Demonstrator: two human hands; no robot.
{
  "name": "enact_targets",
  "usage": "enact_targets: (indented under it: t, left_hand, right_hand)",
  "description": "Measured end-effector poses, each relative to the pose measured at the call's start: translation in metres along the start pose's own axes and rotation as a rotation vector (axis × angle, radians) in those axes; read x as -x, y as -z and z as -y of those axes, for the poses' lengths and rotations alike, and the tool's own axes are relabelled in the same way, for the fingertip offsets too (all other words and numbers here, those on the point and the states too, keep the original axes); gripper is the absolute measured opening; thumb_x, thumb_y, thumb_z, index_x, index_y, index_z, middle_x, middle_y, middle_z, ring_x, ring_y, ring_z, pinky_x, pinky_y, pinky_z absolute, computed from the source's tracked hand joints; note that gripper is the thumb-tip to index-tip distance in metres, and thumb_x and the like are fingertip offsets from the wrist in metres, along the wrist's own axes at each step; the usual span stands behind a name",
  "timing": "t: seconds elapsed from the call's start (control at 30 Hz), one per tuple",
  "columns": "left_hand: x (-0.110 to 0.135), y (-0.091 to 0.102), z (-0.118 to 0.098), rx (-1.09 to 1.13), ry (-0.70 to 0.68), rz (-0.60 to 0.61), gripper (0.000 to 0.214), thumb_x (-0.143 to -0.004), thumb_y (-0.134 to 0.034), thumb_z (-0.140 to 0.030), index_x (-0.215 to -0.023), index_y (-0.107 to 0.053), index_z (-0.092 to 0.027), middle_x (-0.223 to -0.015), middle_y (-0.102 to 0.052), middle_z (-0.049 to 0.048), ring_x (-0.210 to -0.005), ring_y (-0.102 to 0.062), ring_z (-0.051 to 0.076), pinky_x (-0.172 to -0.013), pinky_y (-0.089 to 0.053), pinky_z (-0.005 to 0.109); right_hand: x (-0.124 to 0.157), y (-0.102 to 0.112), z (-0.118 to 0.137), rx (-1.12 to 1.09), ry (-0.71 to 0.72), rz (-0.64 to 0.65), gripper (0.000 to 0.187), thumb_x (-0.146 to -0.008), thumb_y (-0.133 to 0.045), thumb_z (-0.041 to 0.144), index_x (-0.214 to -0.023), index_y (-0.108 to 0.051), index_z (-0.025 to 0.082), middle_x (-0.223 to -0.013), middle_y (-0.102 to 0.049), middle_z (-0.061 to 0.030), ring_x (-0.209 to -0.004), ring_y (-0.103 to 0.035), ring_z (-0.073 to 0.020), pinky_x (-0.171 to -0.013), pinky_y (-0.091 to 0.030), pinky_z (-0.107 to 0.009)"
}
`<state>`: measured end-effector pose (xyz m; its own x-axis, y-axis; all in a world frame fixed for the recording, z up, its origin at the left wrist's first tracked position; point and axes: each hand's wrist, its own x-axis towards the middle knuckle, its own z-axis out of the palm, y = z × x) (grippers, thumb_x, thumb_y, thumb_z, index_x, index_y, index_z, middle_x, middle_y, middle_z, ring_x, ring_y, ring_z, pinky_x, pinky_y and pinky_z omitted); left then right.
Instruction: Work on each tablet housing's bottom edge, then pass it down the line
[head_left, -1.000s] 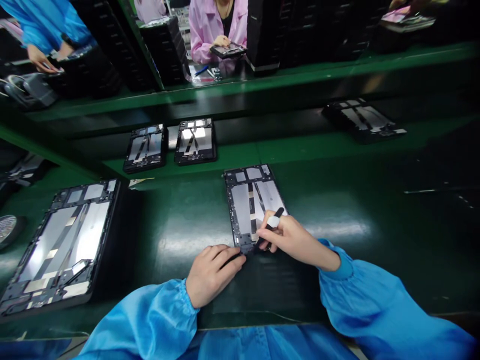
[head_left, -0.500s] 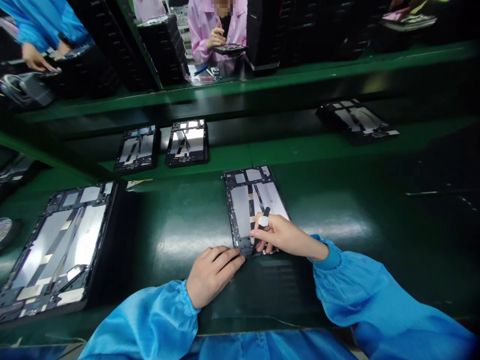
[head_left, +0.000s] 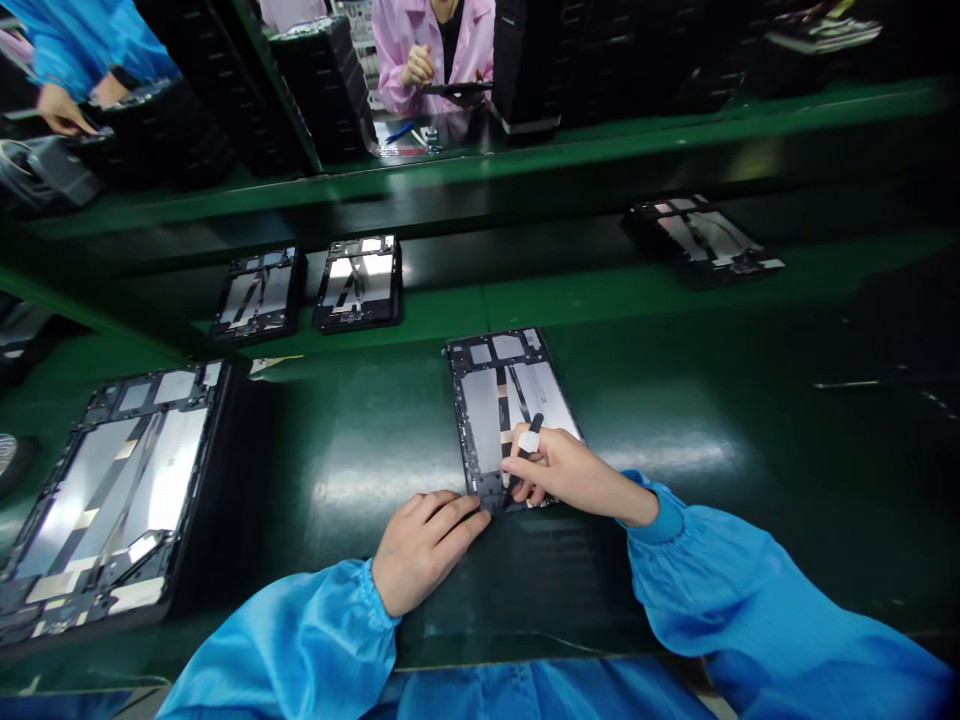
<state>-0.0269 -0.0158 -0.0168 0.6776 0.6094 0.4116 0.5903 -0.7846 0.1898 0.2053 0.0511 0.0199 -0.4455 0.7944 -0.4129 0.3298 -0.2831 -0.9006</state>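
Observation:
An opened tablet (head_left: 480, 400) lies on the green bench in front of me, its silver inner plates and dark ribbon cables facing up. My right hand (head_left: 551, 465) is over its lower part, closed in a pinch round a slim black pen-like tool (head_left: 536, 423). The tool's lower end is near the tablet's bottom edge, partly hidden by my fingers. A white band (head_left: 528, 442) wraps one finger of that hand. My left hand (head_left: 431, 545) rests with fingers stretched out, their tips at the tablet's lower left corner.
At the left stands a stack of opened tablets (head_left: 112, 490). Farther back lie two tablets (head_left: 358, 280) (head_left: 259, 292) and, to the right, another tablet (head_left: 701, 240). Beyond a green ledge (head_left: 450, 180), co-workers in pink and blue sleeves handle devices between tall black stacks (head_left: 525, 60).
The tablets in the back row have shifted a little to the left. Across the ledge, the pink-sleeved person's hand and device have moved. My hands and the tablet before me stay almost still.

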Motion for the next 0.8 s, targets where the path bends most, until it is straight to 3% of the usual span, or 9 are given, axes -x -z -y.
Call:
enact_targets:
  t: [0.43,0.6,0.8]
  left_hand:
    - [-0.006,0.011,-0.006,-0.198,-0.080,0.087,0.035,-0.100,-0.038,-0.011,-0.128,-0.058,-0.019,-0.115,-0.064,0.0086,-0.099,-0.057,0.022,-0.078,-0.043,0.032]
    - [-0.009,0.010,-0.002,-0.154,-0.078,0.092,0.035,-0.100,-0.037,-0.010,-0.127,-0.057,-0.019,-0.113,-0.063,0.0086,-0.099,-0.056,0.021,-0.078,-0.044,0.032]
    - [-0.009,0.007,0.000,-0.108,-0.064,0.070,0.035,-0.100,-0.038,-0.011,-0.127,-0.057,-0.019,-0.113,-0.062,0.0101,-0.100,-0.056,0.021,-0.077,-0.045,0.032]
  right_hand:
    - [0.003,0.003,-0.002,-0.019,0.018,-0.042,0.016,-0.086,-0.062,0.034,-0.080,-0.054,0.021,-0.061,-0.067,0.0007,-0.061,-0.072,-0.0198,-0.049,-0.057,-0.026]
    - [0.020,0.015,-0.011,0.064,0.147,-0.179,0.020,-0.090,-0.058,0.038,-0.080,-0.057,0.020,-0.068,-0.065,-0.0005,-0.061,-0.068,-0.0177,-0.052,-0.054,-0.026]
    - [0.028,0.016,-0.020,0.126,0.228,-0.180,0.021,-0.092,-0.059,0.038,-0.080,-0.061,0.020,-0.074,-0.065,-0.0016,-0.069,-0.069,-0.0190,-0.058,-0.054,-0.027]
